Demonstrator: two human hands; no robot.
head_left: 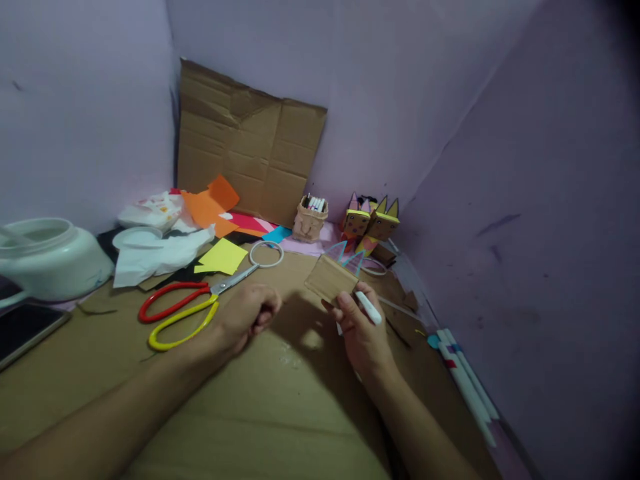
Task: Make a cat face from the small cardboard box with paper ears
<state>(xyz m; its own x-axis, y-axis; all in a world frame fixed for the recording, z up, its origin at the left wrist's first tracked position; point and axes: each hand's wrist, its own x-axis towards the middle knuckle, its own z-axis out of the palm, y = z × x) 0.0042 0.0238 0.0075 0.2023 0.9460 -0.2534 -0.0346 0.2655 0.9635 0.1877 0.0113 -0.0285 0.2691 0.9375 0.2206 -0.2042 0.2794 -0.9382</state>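
Note:
My right hand [364,327] grips a small brown cardboard box shape [331,279] with pointed, blue-edged ears standing up from its far side. A white marker [369,308] is also tucked between the fingers of that hand. My left hand [256,311] hovers over the cardboard sheet, its fingers curled into a loose fist; what is inside it, if anything, is hidden. Beside and partly behind the left wrist lie large scissors [216,289] with one red and one yellow handle loop, their blades pointing away toward a white tape ring [267,254].
A pale pot [47,257] and a dark phone [30,327] are at left. Coloured paper [223,257] and white tissue [163,259] lie behind the scissors. At the back stand a marker holder [310,221] and two eared boxes [383,225]. White markers [465,383] line the right edge.

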